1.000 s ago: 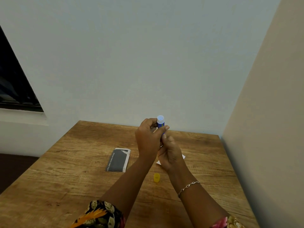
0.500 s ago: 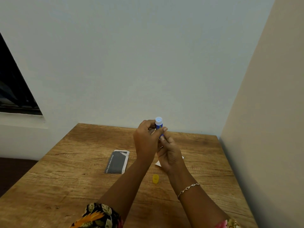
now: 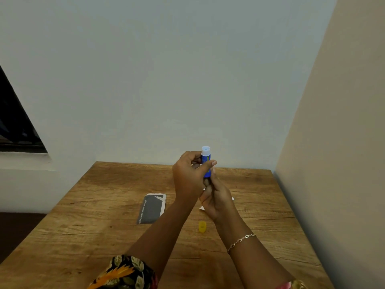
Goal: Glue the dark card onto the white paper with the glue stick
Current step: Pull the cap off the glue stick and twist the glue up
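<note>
Right hand [image 3: 216, 198] curled round the hidden lower end of the glue stick [image 3: 206, 159], just beyond its yellow cap [image 3: 202, 226], which lay off on the tabletop [image 3: 83, 236]. Left hand [image 3: 187, 176] gripped the blue barrel upright, with white glue showing at its open top. Uncapping looked done; spreading and pressing seemed left to do. The dark card [image 3: 151, 208] lay bare to the left, apart from the white paper [image 3: 201, 208], which was mostly hidden beneath the hands.

pretty dim, soft even light, no glare. faint shadows on the wooden table [image 3: 104, 226], wide-angle stretch at edges, slightly soft focus overall
</note>
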